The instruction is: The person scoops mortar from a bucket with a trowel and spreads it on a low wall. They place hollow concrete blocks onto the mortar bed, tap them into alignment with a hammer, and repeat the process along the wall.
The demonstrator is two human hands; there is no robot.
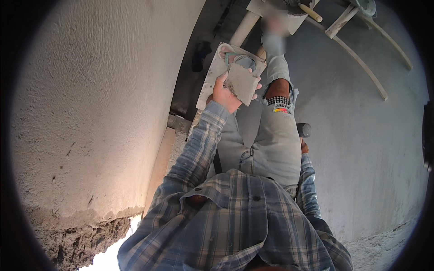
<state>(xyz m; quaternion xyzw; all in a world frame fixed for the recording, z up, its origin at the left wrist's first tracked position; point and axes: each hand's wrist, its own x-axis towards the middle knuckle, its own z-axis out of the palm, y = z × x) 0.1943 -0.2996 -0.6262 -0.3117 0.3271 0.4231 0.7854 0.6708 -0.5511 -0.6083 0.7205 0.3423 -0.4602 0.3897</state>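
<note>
My left hand [226, 94] is closed on a flat, squarish piece of tile [242, 83], pale grey-beige with a dark, rough lower-left edge. The thumb lies on its near side and fingertips show past its right edge. My left hand is raised in front of my left foot. By my right thigh, my right hand [304, 146] is partly hidden, its fingers curled. Just above it shows the dark, cylindrical head of a mallet [304, 130]; the handle is out of sight.
A rough plastered wall [99, 90] rises on the left, broken along its bottom. My sandalled left foot [246, 62] rests on a mortar-stained board [209, 86]. Farther ahead are another board [296, 26], a wooden handle [310, 12] and curved wooden strips [361, 67] against a smooth grey surface.
</note>
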